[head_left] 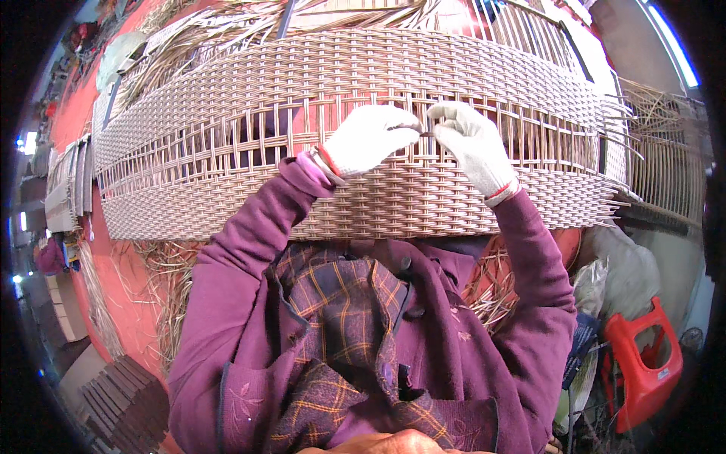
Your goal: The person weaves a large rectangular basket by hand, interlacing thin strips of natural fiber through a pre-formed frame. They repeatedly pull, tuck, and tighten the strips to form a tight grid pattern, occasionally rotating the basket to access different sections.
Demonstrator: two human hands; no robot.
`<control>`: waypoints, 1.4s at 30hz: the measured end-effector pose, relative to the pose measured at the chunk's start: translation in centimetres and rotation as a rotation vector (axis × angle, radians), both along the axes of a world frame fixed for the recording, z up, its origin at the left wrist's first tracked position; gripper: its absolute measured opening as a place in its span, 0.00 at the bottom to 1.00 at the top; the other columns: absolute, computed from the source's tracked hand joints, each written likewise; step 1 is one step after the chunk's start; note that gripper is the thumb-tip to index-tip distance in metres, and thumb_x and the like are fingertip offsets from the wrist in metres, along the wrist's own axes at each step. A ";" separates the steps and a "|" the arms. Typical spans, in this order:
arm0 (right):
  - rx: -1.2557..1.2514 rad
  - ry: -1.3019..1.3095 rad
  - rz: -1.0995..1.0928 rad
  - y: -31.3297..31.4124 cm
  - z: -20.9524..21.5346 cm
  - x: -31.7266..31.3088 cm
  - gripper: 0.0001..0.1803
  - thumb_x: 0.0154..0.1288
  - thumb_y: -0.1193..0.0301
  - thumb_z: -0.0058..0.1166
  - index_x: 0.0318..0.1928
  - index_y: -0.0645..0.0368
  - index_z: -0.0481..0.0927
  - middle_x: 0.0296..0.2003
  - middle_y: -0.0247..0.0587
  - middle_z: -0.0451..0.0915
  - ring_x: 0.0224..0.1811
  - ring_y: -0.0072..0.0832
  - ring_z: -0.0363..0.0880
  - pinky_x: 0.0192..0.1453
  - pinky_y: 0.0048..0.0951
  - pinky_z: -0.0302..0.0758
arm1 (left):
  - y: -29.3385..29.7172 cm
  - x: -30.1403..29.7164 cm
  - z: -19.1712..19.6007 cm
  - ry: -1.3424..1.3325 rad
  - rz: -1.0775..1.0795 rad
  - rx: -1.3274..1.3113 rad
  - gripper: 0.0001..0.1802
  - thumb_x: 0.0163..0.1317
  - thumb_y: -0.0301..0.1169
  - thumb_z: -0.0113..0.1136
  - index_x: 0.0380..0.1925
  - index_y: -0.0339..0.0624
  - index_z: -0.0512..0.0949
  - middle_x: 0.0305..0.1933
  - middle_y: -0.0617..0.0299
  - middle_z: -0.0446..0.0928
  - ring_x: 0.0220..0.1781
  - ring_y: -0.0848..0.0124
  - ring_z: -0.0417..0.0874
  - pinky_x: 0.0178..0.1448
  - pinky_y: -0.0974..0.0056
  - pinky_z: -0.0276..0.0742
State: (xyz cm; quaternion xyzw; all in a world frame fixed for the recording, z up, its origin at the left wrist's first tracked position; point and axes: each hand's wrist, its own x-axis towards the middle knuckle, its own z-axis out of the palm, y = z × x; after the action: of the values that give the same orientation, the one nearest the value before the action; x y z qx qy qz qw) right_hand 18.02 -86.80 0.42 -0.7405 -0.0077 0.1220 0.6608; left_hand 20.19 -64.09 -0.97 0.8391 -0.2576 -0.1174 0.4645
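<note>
A wide woven wicker panel (355, 200) of light brown strands lies across in front of me. Dense weave fills its far and near bands, and an open lattice of strands runs between them. My left hand (370, 138), in a white glove with a red cuff edge, is closed in a pinch over the open lattice. Facing it, my right hand (470, 140), gloved alike, also pinches with curled fingers. A short dark stretch of strand (426, 135) shows between the two sets of fingertips. The fingers hide most of what they grip.
Loose strands (189, 45) are heaped beyond the panel, and more strands (170, 295) litter the red floor at left. A red plastic stool (643, 363) stands at lower right by pale plastic bags (616, 261). Stacked brown slats (125, 401) lie at lower left.
</note>
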 end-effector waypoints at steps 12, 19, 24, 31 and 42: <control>-0.580 -0.423 0.127 -0.5 -3.7 1.6 0.24 0.77 0.77 0.58 0.70 0.60 0.78 0.53 0.47 0.90 0.48 0.40 0.89 0.58 0.36 0.83 | -0.8 0.5 -3.4 -0.684 0.013 0.477 0.10 0.67 0.31 0.62 0.46 0.45 0.84 0.40 0.55 0.83 0.38 0.55 0.88 0.42 0.52 0.85; -0.430 -0.115 0.255 -0.2 -4.6 2.0 0.32 0.73 0.77 0.55 0.76 0.60 0.69 0.58 0.57 0.88 0.60 0.49 0.89 0.66 0.42 0.80 | -2.2 0.5 -7.1 -0.638 0.078 0.409 0.06 0.69 0.31 0.61 0.41 0.43 0.82 0.37 0.55 0.82 0.37 0.55 0.87 0.42 0.51 0.84; -0.602 -0.307 0.511 -1.0 -3.4 3.5 0.36 0.74 0.73 0.57 0.79 0.59 0.63 0.51 0.59 0.89 0.51 0.57 0.89 0.58 0.50 0.83 | -1.9 -0.2 -6.1 -0.554 0.094 0.304 0.05 0.70 0.32 0.61 0.40 0.44 0.83 0.38 0.53 0.84 0.39 0.53 0.89 0.43 0.50 0.85; -0.594 -0.394 0.334 -3.2 0.1 2.3 0.17 0.74 0.75 0.56 0.60 0.53 0.81 0.35 0.50 0.83 0.36 0.44 0.86 0.44 0.43 0.82 | -2.4 -0.5 -1.7 -0.598 0.078 0.043 0.14 0.79 0.32 0.59 0.56 0.40 0.86 0.45 0.51 0.87 0.44 0.57 0.89 0.51 0.54 0.86; -0.585 -0.350 0.019 -7.0 -0.6 0.6 0.14 0.75 0.72 0.61 0.58 0.59 0.84 0.51 0.47 0.91 0.44 0.37 0.91 0.53 0.35 0.84 | -5.4 2.4 -1.1 -0.512 -0.177 0.011 0.13 0.75 0.38 0.59 0.42 0.41 0.87 0.37 0.53 0.88 0.40 0.53 0.90 0.47 0.51 0.85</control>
State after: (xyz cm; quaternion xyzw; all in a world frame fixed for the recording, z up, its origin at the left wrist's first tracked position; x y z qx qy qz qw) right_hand 18.61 -93.77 -0.19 -0.9084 -0.0927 -0.0038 0.4077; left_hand 22.59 -69.48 -2.10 0.8183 -0.4383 0.0570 0.3675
